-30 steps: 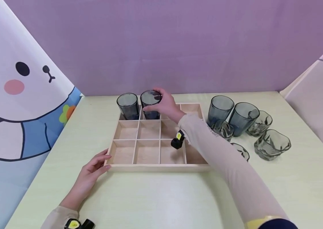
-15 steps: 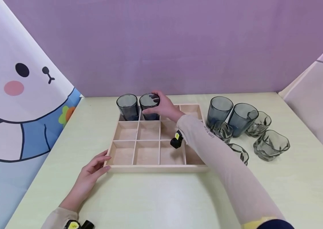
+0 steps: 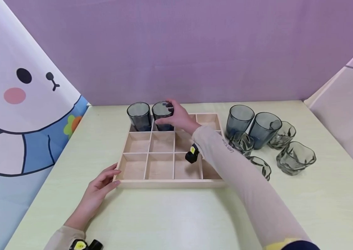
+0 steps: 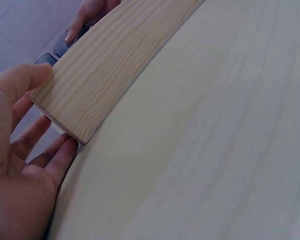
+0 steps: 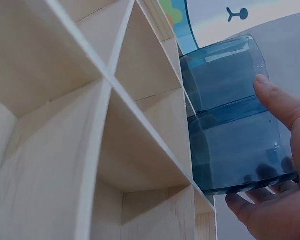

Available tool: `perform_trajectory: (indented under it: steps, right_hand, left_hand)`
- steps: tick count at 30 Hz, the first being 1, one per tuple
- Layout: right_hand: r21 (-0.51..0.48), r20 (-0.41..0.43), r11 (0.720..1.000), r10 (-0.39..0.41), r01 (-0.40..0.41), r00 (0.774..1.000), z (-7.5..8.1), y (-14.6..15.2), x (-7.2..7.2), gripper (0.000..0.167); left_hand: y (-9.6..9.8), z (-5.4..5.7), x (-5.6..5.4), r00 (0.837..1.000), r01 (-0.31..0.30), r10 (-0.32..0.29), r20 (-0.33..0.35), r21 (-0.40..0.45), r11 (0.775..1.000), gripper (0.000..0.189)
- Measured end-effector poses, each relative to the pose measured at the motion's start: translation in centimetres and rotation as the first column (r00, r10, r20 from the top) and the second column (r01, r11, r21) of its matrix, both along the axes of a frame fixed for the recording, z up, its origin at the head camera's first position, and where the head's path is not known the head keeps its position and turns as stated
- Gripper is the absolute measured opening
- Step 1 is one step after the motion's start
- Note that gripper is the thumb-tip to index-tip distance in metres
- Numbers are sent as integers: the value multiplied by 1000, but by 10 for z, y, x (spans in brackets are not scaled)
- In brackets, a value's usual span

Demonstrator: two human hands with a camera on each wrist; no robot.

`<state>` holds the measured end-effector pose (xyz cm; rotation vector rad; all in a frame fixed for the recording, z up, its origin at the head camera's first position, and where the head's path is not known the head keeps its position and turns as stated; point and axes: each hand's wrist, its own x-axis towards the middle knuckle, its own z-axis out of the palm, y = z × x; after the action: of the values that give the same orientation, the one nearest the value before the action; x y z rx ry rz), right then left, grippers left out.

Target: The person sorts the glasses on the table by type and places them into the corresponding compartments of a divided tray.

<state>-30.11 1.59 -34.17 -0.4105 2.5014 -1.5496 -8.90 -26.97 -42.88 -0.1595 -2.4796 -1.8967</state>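
In the head view, a partitioned wooden tray (image 3: 170, 184) lies on the table. My left hand (image 3: 96, 192) holds its front left corner, thumb on the front wall and fingertips against the left side; the left wrist view shows this hand (image 4: 25, 145) close up. A tall blue-grey drinking glass (image 3: 162, 119) stands upright in the second compartment of the back row. My right hand (image 3: 181, 116) grips it near the rim, thumb on the near side and fingers behind. Left of it, another tall glass (image 3: 140, 116) fills the back left corner compartment.
Right of the tray stand two more tall glasses (image 3: 240, 119), tight against several short wavy-sided glasses (image 3: 295, 158). My right forearm crosses over the tray's right side and partly hides a short glass (image 3: 260, 167). A purple backdrop (image 3: 195, 52) rises behind the table.
The glass in my right hand has sunk slightly into its compartment since the first frame, and my right hand came down with it. My left hand stays at the tray corner.
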Motion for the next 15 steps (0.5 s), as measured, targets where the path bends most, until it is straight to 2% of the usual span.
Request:
perform_trajectory:
  steps: [7,11,15]
  right_hand:
    - [45,-21,999,17,-16,1000,0,2,0,105]
    - [18,3,999,27,-27,1000,-1,10,-3,109]
    - [-20,23,999,33,-33,999,4,21,-3,110]
  left_hand:
    - [0,0,0,1000,1,-1,3,0,1000,32]
    - [0,-1,0,1000,2,-2,5,2,1000,33]
    - [0,0,0,1000,6,-6,-6,5,1000,32]
